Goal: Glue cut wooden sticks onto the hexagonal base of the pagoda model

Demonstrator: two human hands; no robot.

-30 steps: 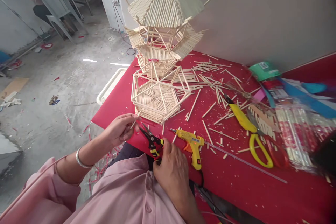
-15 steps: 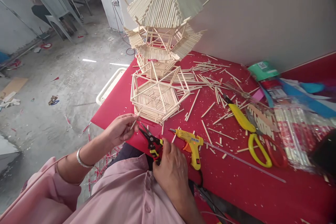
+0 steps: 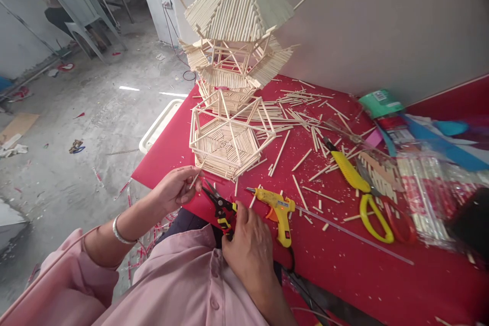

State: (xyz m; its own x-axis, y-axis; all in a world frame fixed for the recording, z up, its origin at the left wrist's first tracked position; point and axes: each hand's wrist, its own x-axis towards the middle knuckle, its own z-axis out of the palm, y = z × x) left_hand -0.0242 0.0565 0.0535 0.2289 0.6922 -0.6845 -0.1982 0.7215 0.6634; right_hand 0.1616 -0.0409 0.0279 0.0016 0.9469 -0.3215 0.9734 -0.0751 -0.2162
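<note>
My left hand (image 3: pixel 174 188) pinches a short wooden stick (image 3: pixel 196 178) at the near edge of the red table (image 3: pixel 344 265), just below a hexagonal stick frame (image 3: pixel 228 138). My right hand (image 3: pixel 250 249) grips the handles of small black-and-yellow cutters (image 3: pixel 220 206), whose open blades point at the stick. Behind the frame stands a tall stick pagoda (image 3: pixel 237 25). A yellow glue gun (image 3: pixel 278 209) lies right of the cutters.
Loose sticks (image 3: pixel 305 117) are scattered over the table. Yellow-handled scissors (image 3: pixel 361 193) and plastic packets (image 3: pixel 431 188) lie at the right. A white tray (image 3: pixel 160 125) sits by the table's left edge. A plastic chair (image 3: pixel 80 5) stands on the concrete floor.
</note>
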